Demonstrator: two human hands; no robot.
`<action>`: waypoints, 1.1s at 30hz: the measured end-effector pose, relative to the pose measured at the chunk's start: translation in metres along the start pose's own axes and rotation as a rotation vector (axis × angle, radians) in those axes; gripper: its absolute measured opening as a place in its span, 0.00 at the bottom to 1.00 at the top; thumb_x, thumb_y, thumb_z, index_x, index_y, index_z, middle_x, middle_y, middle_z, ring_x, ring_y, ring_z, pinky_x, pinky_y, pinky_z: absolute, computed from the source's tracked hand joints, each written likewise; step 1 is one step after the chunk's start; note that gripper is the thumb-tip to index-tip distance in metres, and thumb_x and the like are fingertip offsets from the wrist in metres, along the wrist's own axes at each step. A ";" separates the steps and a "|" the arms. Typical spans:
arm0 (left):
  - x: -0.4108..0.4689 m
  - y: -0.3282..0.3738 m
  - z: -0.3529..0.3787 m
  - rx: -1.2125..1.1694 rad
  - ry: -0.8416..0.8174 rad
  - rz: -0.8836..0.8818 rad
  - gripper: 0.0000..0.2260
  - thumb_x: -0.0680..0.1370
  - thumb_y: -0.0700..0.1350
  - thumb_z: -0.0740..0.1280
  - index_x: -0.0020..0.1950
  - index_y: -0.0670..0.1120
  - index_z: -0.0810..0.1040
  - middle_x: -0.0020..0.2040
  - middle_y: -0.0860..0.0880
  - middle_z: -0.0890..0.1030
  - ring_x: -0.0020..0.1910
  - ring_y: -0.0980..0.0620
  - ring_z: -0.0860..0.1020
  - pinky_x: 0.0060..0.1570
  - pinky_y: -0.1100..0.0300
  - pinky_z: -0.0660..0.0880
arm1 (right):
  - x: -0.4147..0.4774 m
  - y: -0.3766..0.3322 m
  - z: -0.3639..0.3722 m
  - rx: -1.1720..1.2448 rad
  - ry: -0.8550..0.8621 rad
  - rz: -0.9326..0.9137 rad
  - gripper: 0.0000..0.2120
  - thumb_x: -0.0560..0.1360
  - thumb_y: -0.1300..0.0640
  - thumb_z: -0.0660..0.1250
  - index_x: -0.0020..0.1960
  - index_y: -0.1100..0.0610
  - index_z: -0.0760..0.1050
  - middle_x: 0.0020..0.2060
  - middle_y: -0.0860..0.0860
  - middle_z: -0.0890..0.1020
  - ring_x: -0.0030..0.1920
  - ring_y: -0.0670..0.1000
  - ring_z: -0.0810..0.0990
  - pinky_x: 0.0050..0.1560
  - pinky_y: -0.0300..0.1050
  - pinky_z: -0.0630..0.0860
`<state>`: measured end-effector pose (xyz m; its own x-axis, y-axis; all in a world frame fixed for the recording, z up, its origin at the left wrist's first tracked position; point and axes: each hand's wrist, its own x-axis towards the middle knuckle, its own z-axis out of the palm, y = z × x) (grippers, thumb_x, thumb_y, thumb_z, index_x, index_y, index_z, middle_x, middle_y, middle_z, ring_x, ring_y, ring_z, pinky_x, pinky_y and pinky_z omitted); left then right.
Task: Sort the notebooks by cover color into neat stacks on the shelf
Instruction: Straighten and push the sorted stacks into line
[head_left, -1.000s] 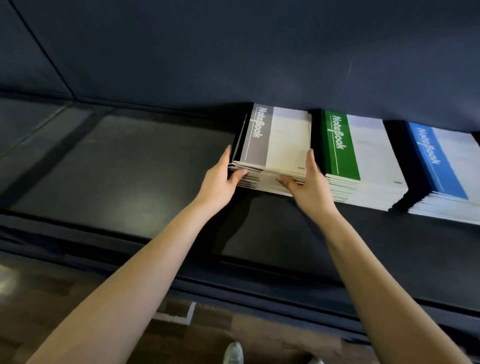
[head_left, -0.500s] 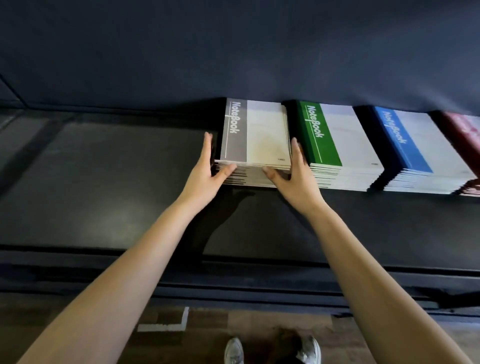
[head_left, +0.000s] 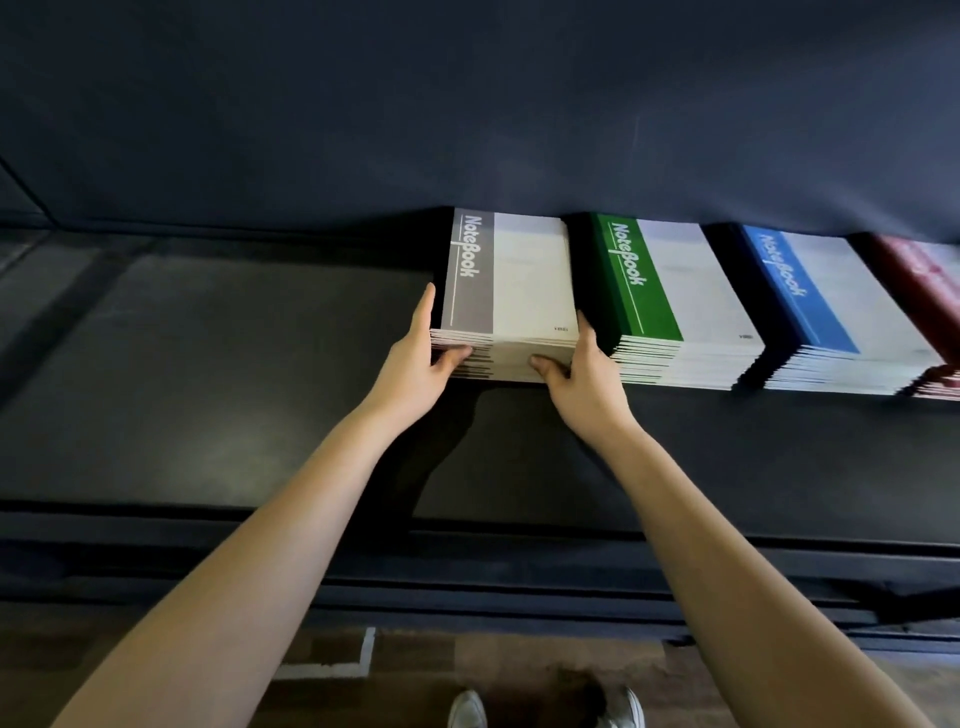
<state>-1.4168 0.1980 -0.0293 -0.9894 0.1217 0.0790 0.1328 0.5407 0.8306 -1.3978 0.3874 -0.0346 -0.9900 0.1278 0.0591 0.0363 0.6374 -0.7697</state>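
A stack of grey-banded notebooks (head_left: 524, 275) lies on the dark shelf (head_left: 208, 364), its edges squared. My left hand (head_left: 421, 364) presses flat against the stack's left side, fingers straight, thumb on the front edge. On the opposite side my right hand (head_left: 582, 379) does the same, fingers in the gap beside the green stack (head_left: 670, 291). To the right of the green stack lie a blue stack (head_left: 810, 306) and a red stack (head_left: 930, 291), the red one cut off by the frame edge. The far ends of all stacks are hidden under the shelf above.
The upper shelf board (head_left: 467, 104) overhangs the stacks' far ends. The shelf's front rail (head_left: 467, 561) runs below my forearms. Beneath it are a wooden floor and my shoes (head_left: 467, 709). Bare shelf surface stretches left of the grey stack.
The grey stack's fanned-out front and left edges have been pushed together into a squarer pile. Both hands stayed on its sides, and the view shifted right to bring the red stack in.
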 end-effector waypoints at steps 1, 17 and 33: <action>0.000 -0.001 -0.001 0.000 -0.005 0.001 0.37 0.78 0.43 0.67 0.79 0.45 0.46 0.71 0.45 0.71 0.68 0.48 0.71 0.54 0.75 0.60 | 0.001 0.000 0.000 -0.027 0.001 -0.021 0.35 0.78 0.56 0.66 0.77 0.60 0.51 0.66 0.58 0.74 0.65 0.58 0.72 0.51 0.32 0.64; -0.002 -0.009 0.002 0.032 0.067 0.066 0.36 0.78 0.42 0.68 0.79 0.47 0.50 0.62 0.41 0.78 0.55 0.47 0.78 0.50 0.72 0.64 | -0.004 -0.002 -0.002 -0.099 0.026 0.008 0.36 0.76 0.59 0.68 0.77 0.57 0.53 0.63 0.58 0.76 0.63 0.59 0.72 0.58 0.43 0.68; -0.001 -0.010 0.003 0.006 0.144 0.031 0.34 0.76 0.38 0.70 0.78 0.45 0.57 0.67 0.43 0.75 0.66 0.47 0.74 0.56 0.76 0.61 | -0.007 0.000 0.002 -0.121 0.067 0.003 0.37 0.74 0.56 0.70 0.75 0.57 0.53 0.59 0.58 0.77 0.59 0.60 0.75 0.53 0.46 0.70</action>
<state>-1.4170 0.1948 -0.0394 -0.9830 0.0177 0.1828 0.1629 0.5437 0.8233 -1.3913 0.3849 -0.0366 -0.9788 0.1774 0.1027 0.0590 0.7236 -0.6877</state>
